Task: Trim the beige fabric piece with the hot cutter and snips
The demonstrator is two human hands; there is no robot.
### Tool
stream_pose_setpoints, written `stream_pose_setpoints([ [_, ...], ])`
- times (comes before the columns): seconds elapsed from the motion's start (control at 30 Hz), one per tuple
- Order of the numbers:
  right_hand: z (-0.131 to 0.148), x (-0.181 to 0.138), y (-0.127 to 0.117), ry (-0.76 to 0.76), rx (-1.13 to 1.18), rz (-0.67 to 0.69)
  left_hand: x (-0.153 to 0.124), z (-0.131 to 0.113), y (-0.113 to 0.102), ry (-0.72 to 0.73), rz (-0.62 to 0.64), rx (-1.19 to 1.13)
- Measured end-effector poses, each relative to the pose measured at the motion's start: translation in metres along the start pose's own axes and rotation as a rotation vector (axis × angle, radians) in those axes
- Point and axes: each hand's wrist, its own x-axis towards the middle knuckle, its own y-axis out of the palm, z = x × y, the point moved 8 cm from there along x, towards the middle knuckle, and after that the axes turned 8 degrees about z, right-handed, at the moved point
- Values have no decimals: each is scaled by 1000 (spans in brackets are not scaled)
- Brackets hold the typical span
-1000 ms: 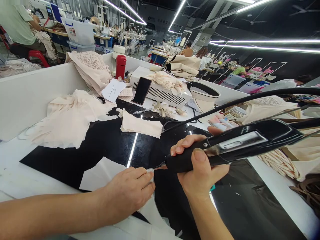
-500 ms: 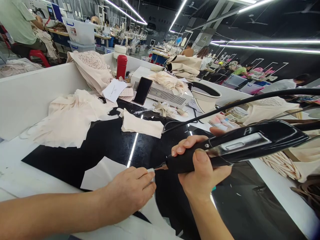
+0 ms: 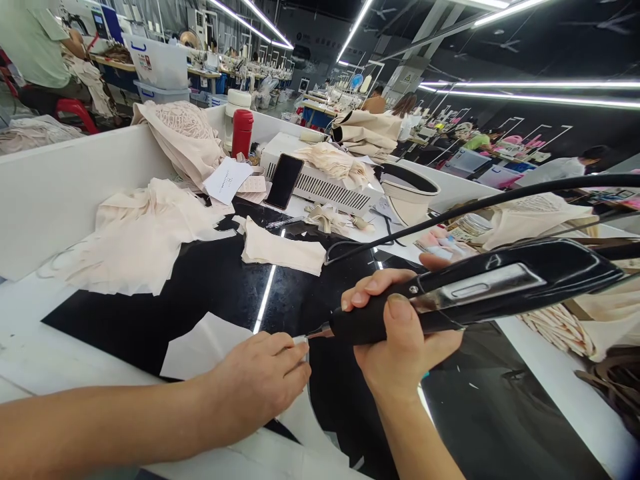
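Here lights [image 3: 355,30] streak black sheeting [image 3: 220,280]; left fingers [image 3: 286,360] pinch material [image 3: 300,340], right fingers [image 3: 370,287] a tool [image 3: 480,287].

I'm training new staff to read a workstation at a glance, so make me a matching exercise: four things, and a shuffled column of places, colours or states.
1. Flask
2. Left hand
3. Corded tool
4. Phone

A. Held in the right hand
B. In front of the white vented box
C. Red and upright
D. Fingertips on a small white piece

Pairs: 1-C, 2-D, 3-A, 4-B
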Motion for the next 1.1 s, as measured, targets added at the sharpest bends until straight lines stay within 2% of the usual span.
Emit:
stream_pose_setpoints([
  [0.13, -3, -2, 3, 30, 15, 47, 0, 0, -2, -4, -15, 1],
  [0.47, -3, -5, 10, 36, 75, 42, 1, 1, -2, 0, -22, -11],
  [0.8, -7, -8, 11, 49, 42, 53, 1, 2, 1, -8, -2, 0],
  [1.0, -3, -5, 13, 33, 56, 57, 5, 1, -8, 28, -37, 12],
  [1.1, 6, -2, 6, 14, 29, 39, 6, 6, -12, 40, 0, 23],
])
